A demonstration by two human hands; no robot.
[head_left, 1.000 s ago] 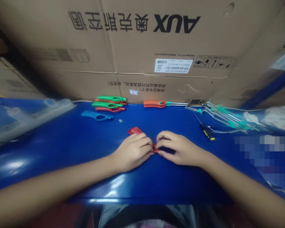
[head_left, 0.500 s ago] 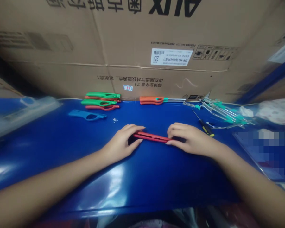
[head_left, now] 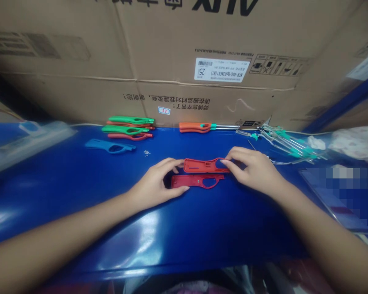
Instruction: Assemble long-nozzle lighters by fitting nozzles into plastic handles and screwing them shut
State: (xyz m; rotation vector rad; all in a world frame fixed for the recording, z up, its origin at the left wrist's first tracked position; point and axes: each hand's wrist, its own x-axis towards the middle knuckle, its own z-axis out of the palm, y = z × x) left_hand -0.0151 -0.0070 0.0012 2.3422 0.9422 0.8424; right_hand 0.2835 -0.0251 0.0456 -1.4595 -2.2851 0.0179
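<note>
A: What is seen at the back?
B: The upper part of the frame is filled by brown cardboard (head_left: 159, 61), printed upside down in black, crossed by a horizontal crease and marked with a white label (head_left: 222, 70) right of centre.
A: How are the sides bounded?
B: The right edge is crossed aslant by a blue bar (head_left: 349, 106); a dark slanting strip (head_left: 6, 85) is seen at the left.
A: And below?
B: A glossy blue desk (head_left: 95, 241) is shown, with pale light reflected at lower left and lower centre. Beneath its near edge, a dark reddish area (head_left: 290, 277) is blurred.
</note>
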